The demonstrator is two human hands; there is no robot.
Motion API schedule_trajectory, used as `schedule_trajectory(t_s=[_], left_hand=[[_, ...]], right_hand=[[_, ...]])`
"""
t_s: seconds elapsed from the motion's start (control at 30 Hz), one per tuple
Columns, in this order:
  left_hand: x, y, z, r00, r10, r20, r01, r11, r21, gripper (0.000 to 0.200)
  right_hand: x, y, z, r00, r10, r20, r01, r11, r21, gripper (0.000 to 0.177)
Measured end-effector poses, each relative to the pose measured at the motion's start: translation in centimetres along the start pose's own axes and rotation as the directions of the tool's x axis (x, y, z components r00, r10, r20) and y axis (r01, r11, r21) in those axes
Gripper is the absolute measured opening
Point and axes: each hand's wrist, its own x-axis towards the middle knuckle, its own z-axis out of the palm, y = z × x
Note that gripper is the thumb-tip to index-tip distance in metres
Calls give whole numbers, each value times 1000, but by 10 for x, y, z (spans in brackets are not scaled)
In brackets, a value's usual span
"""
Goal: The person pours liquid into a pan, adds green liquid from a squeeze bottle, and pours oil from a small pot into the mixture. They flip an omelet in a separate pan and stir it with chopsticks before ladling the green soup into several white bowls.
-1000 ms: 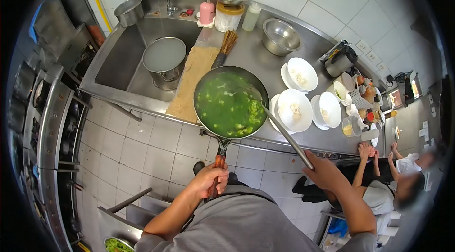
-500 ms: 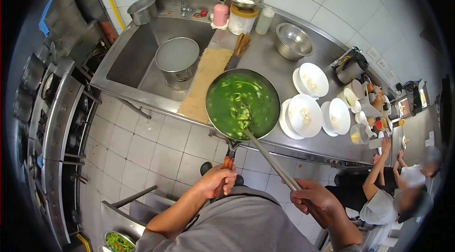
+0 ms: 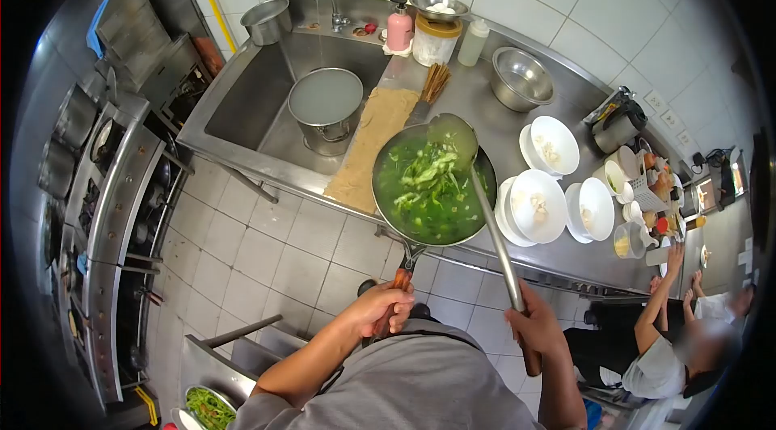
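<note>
My left hand (image 3: 381, 309) is wrapped round the wooden handle (image 3: 402, 279) of a deep pan (image 3: 374, 194). Green soup (image 3: 436, 224) with leafy pieces fills much of the pan. Closed on the lower shaft of a long-handled metal ladle (image 3: 495, 228) is my right hand (image 3: 537, 320). The ladle's bowl is at the pan's far right side, tilted, with wet greens beside it. Just right of the pan are white bowls on plates: a near bowl (image 3: 537, 205), a right bowl (image 3: 594, 210) and a far bowl (image 3: 554, 145), each with pale pieces inside.
Left of the pan, a tan cloth (image 3: 373, 139) lies by the sink (image 3: 234, 119), which holds a pot of cloudy liquid (image 3: 325, 99). A steel bowl (image 3: 522, 78) stands at the back. Two co-workers (image 3: 659, 361) are at the counter's right end. Stoves (image 3: 121, 187) line the left.
The ladle has moved from the pan's middle to its far right side, lifting greens up. My right hand has shifted slightly. Water now runs from the tap. The view has moved a little.
</note>
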Motion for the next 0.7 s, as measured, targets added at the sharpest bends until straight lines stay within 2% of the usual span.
schedule_trajectory(t_s=[0.03,0.07,0.1,0.13,0.17,0.23,0.37,0.47,0.5,0.57,0.6,0.67,0.7], left_hand=[[0,0,-1,1000,-1,-2,1,1000,3,16],[0,0,-2,1000,-7,1,7,1000,-3,16],[0,1,-3,1000,-14,5,14,1000,-9,16],[1,0,-4,1000,-16,5,16,1000,-5,16],[1,0,-5,1000,-15,11,15,1000,2,15],[1,2,-5,1000,-13,17,13,1000,11,15],[-2,3,2,1000,-9,-19,10,999,38,14],[-2,4,0,1000,-14,-11,15,999,32,14],[-2,5,-1,1000,-20,6,20,999,25,15],[-1,5,-4,1000,-24,2,24,999,22,15],[-1,5,-4,1000,-26,0,26,999,19,15],[-2,6,-4,1000,-28,-5,28,999,24,15],[-2,6,-4,1000,-27,-8,27,999,26,16]], right_hand=[[5,4,-1,1000,-1,0,1,1000,4,65],[10,6,-3,989,-115,-96,86,960,-266,66],[16,9,-5,956,-248,-157,132,842,-523,67],[22,11,-8,955,-214,-204,56,807,-588,69],[27,16,-11,954,-215,-207,55,809,-585,69],[36,25,-15,899,-388,-201,108,643,-758,70],[45,26,-3,937,-318,-141,111,658,-745,68],[45,19,16,996,-77,-36,63,955,-291,67],[43,15,20,996,-77,-36,64,955,-289,67],[42,11,25,988,-51,148,48,999,23,57],[41,12,26,988,-51,147,48,999,25,57],[39,17,29,943,9,332,-103,958,268,54],[36,14,31,944,8,331,-103,957,270,54]])
